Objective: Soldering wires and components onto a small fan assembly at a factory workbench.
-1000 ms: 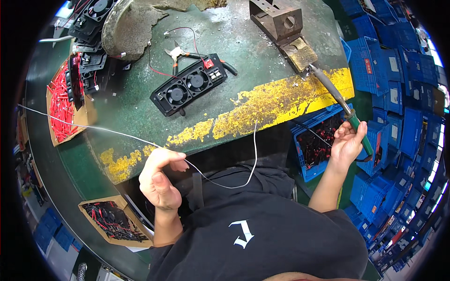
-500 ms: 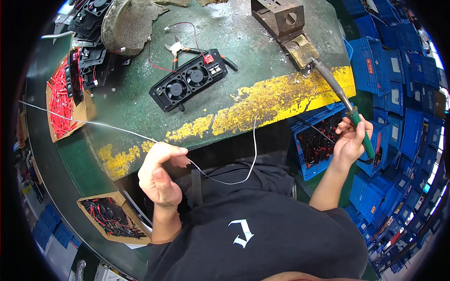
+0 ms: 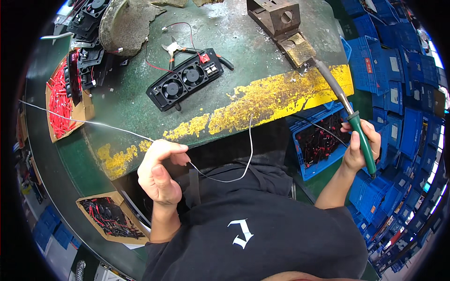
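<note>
My left hand [image 3: 160,173] is at the bench's near edge, its fingers curled round a thin silvery solder wire [image 3: 115,127]. One end of the wire runs off to the left; the other loops past my shirt up to the yellow edge. In my right hand [image 3: 364,149] is a soldering iron [image 3: 333,85] with a green handle. Its tip lies against a yellowish pad [image 3: 299,49] at the front of a rusty metal stand [image 3: 283,18]. Between the hands, farther back, a black housing with two fans [image 3: 183,80] rests on the green bench, a red-and-black wire lead trailing from it.
Cutting pliers [image 3: 172,48] lie partly behind the fan housing. Boxes of red parts [image 3: 60,107] and dark wires [image 3: 110,216] stand at left, near stacked black fan parts [image 3: 89,58]. A blue crate [image 3: 304,171] sits below the bench; more blue bins [image 3: 368,65] line the right.
My right hand has shifted slightly right and regripped the handle, fingers wrapping it differently. The iron's tip stays at the pad. My left hand holds the wire almost unmoved.
</note>
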The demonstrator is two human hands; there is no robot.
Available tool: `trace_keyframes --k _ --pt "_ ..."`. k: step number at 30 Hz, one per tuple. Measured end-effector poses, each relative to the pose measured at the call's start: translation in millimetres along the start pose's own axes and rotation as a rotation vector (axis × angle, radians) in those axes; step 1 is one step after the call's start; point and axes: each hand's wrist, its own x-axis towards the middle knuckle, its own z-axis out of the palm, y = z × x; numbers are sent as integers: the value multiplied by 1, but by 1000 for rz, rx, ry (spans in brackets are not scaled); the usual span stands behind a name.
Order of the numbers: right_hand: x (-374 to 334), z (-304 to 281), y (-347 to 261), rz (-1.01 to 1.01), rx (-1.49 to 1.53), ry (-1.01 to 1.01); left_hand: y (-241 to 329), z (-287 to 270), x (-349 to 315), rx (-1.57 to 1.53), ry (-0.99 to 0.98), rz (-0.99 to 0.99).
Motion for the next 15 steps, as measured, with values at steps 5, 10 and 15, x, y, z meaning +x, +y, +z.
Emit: trace_keyframes --k 5,10,15 --pt "12 -4 2 -124 -199 -179 0 0 -3 14 -13 -2" --pt "31 -13 -24 -256 -470 -391 0 0 -2 5 -6 -13" --pt "50 -18 -36 -303 -493 -546 -2 0 -4 9 -16 -12"
